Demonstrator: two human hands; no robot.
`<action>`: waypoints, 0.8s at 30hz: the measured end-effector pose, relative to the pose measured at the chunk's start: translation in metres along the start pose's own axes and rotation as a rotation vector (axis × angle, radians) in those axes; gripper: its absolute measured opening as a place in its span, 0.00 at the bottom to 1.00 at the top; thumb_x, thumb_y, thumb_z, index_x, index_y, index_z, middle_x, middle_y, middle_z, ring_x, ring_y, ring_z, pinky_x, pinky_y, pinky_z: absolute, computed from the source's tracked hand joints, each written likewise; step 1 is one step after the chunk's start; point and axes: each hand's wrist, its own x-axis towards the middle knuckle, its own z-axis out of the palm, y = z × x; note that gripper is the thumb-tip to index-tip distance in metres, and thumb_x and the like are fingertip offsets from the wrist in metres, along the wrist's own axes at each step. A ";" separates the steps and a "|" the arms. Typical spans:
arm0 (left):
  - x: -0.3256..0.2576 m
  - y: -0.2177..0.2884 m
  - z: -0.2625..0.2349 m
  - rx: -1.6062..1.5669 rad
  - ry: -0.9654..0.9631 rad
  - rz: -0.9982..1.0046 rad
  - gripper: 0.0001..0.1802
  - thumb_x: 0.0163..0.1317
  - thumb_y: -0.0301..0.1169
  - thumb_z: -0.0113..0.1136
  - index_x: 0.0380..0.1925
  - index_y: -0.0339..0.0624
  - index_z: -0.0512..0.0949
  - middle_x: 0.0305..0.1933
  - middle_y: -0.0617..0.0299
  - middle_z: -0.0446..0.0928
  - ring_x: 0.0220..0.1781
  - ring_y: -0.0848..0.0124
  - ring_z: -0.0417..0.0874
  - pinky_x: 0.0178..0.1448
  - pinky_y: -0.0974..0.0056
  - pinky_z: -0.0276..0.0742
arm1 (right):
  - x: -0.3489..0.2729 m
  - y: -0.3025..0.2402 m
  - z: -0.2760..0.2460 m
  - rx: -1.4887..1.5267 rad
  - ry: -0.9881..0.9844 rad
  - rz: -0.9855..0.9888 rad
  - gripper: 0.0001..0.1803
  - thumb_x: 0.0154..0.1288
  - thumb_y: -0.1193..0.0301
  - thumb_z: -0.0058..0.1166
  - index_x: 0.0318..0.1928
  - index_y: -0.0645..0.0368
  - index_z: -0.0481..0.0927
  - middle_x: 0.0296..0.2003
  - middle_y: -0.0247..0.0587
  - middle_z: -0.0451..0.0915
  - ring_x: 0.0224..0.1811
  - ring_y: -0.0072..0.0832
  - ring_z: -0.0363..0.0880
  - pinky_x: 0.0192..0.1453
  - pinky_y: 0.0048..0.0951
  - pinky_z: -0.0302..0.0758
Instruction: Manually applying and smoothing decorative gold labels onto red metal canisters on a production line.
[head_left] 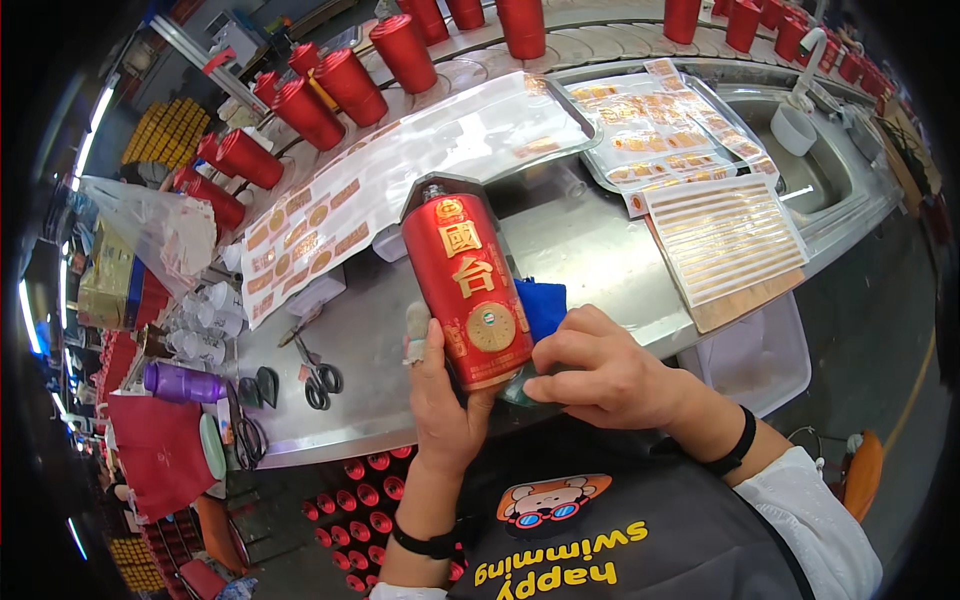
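A red bottle [466, 290] with gold lettering and a round gold emblem stands tilted in front of me, a dark cap at its top. My left hand [447, 405] is closed around its lower left side, and a pale finger cot covers one fingertip. At the bottle's right side my right hand [605, 370] is curled, its fingers gripping a folded blue cloth [543, 307] that lies against the bottle. A greenish piece [515, 388] shows under the bottle's base beside the right fingers; its kind is unclear.
Sticker sheets [315, 225] cover the metal table [380, 340]; striped sheets [727, 240] lie on a board at right. Scissors [318, 380] and a purple bottle [185, 383] are at left. A conveyor [470, 65] carries red bottles [403, 52] behind. A sink [815, 185] is far right.
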 end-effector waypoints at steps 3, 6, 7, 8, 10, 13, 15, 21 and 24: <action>0.021 0.025 -0.006 0.438 -0.138 0.235 0.43 0.50 0.33 0.70 0.65 0.34 0.62 0.68 0.39 0.62 0.70 0.44 0.62 0.72 0.44 0.54 | -0.003 0.002 -0.004 -0.010 -0.002 0.000 0.17 0.40 0.79 0.64 0.36 0.53 0.82 0.37 0.35 0.75 0.35 0.34 0.71 0.41 0.34 0.68; 0.025 0.015 -0.003 0.484 -0.176 0.330 0.43 0.49 0.33 0.71 0.65 0.34 0.62 0.67 0.40 0.63 0.68 0.44 0.65 0.72 0.43 0.55 | -0.003 0.002 -0.004 -0.007 0.013 0.000 0.17 0.40 0.79 0.64 0.36 0.53 0.82 0.37 0.35 0.75 0.35 0.34 0.71 0.41 0.34 0.68; 0.021 0.010 0.000 0.360 -0.096 0.326 0.44 0.50 0.34 0.71 0.65 0.33 0.62 0.66 0.40 0.65 0.66 0.44 0.68 0.72 0.43 0.55 | -0.003 0.003 -0.004 0.001 0.022 -0.004 0.17 0.40 0.80 0.64 0.36 0.53 0.82 0.37 0.35 0.75 0.35 0.34 0.71 0.41 0.34 0.68; 0.012 0.002 -0.001 0.368 -0.095 0.328 0.44 0.50 0.34 0.71 0.65 0.33 0.62 0.66 0.40 0.65 0.66 0.44 0.68 0.72 0.43 0.55 | -0.001 0.003 -0.001 0.004 0.027 -0.010 0.17 0.40 0.80 0.64 0.36 0.53 0.82 0.37 0.35 0.75 0.35 0.34 0.71 0.41 0.34 0.68; -0.004 -0.008 0.001 0.049 -0.007 0.020 0.43 0.51 0.35 0.71 0.65 0.33 0.61 0.65 0.41 0.67 0.64 0.43 0.71 0.72 0.44 0.55 | 0.001 0.003 0.003 0.030 0.012 -0.014 0.16 0.42 0.79 0.63 0.36 0.51 0.80 0.36 0.32 0.74 0.37 0.33 0.70 0.41 0.34 0.68; 0.012 0.012 -0.005 0.318 -0.064 0.174 0.44 0.51 0.37 0.71 0.65 0.32 0.61 0.65 0.40 0.67 0.65 0.44 0.70 0.71 0.42 0.56 | -0.001 0.006 -0.001 0.026 -0.005 -0.002 0.16 0.43 0.79 0.63 0.36 0.51 0.80 0.36 0.33 0.74 0.37 0.34 0.70 0.41 0.34 0.68; 0.030 0.029 -0.007 0.563 -0.212 0.295 0.45 0.50 0.37 0.71 0.65 0.33 0.61 0.65 0.40 0.65 0.66 0.44 0.68 0.71 0.40 0.56 | -0.004 0.006 -0.006 0.026 0.000 0.008 0.16 0.43 0.79 0.63 0.36 0.51 0.80 0.36 0.33 0.74 0.37 0.34 0.70 0.41 0.34 0.68; -0.005 -0.011 -0.001 0.178 -0.051 0.122 0.43 0.54 0.39 0.69 0.65 0.30 0.61 0.66 0.39 0.65 0.68 0.42 0.66 0.71 0.41 0.55 | 0.000 0.005 0.000 0.050 0.000 0.005 0.17 0.42 0.79 0.63 0.36 0.52 0.80 0.37 0.33 0.74 0.37 0.34 0.71 0.42 0.34 0.67; 0.012 0.009 -0.005 0.222 -0.038 0.148 0.42 0.55 0.39 0.68 0.65 0.30 0.61 0.66 0.39 0.65 0.69 0.42 0.65 0.73 0.41 0.50 | -0.002 0.008 -0.001 0.056 -0.016 0.004 0.17 0.42 0.79 0.63 0.36 0.52 0.80 0.37 0.33 0.74 0.37 0.34 0.71 0.42 0.34 0.67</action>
